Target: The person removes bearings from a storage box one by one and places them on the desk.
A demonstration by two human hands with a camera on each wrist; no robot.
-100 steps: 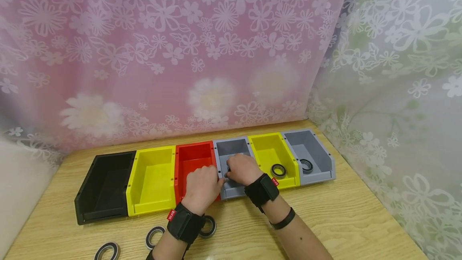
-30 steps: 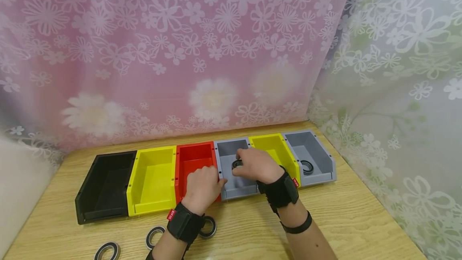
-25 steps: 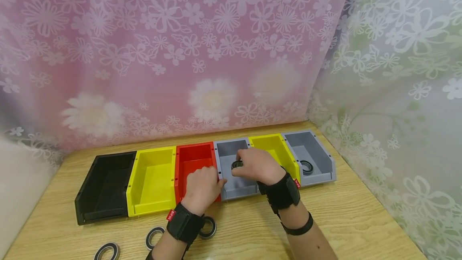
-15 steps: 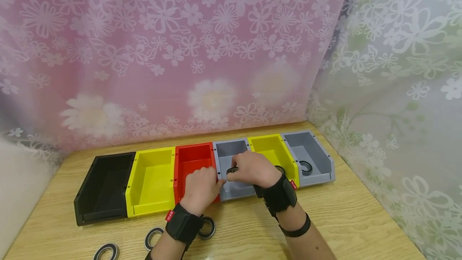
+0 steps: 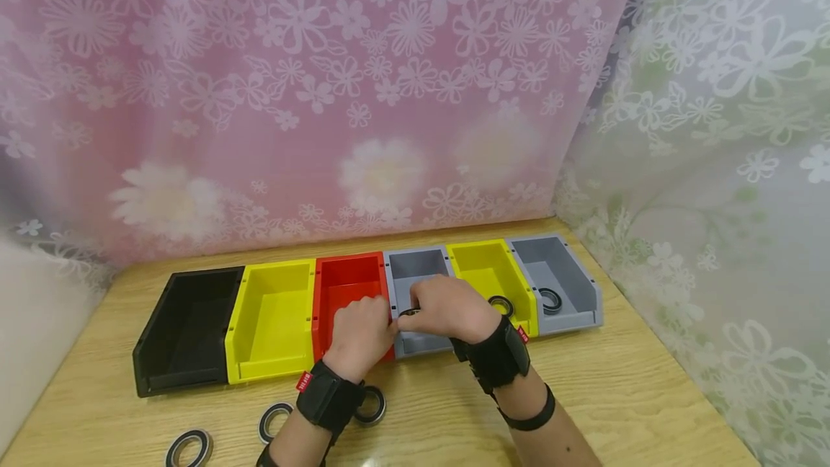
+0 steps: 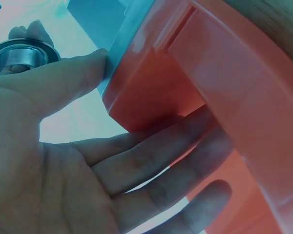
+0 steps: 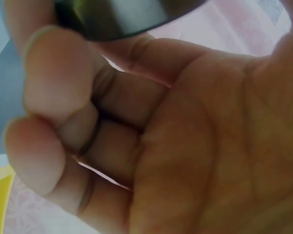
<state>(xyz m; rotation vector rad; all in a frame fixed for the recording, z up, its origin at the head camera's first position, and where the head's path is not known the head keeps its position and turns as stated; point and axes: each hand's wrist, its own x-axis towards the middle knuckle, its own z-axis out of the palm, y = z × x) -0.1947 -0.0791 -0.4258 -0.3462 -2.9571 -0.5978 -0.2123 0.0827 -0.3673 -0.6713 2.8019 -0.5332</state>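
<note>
My right hand pinches a ball bearing over the front of the middle grey bin. In the left wrist view this bearing shows a silver inner ring, with fingertips behind it. Only its shiny edge appears in the right wrist view, above the curled fingers. My left hand holds the red bin by its side wall. Its thumb lies against the grey edge beside the grey bin, while the other fingers reach inside the red bin, some tips hidden behind red plastic.
To the left stand a yellow bin and a black bin. Right of centre, another yellow bin holds a bearing; the end grey bin holds one too. Bearings lie on the wooden table in front.
Over the last second, my right hand has moved left and slightly down with the bearing, closer to my left thumb. The bearing in the right yellow bin is uncovered. My left hand keeps its place.
</note>
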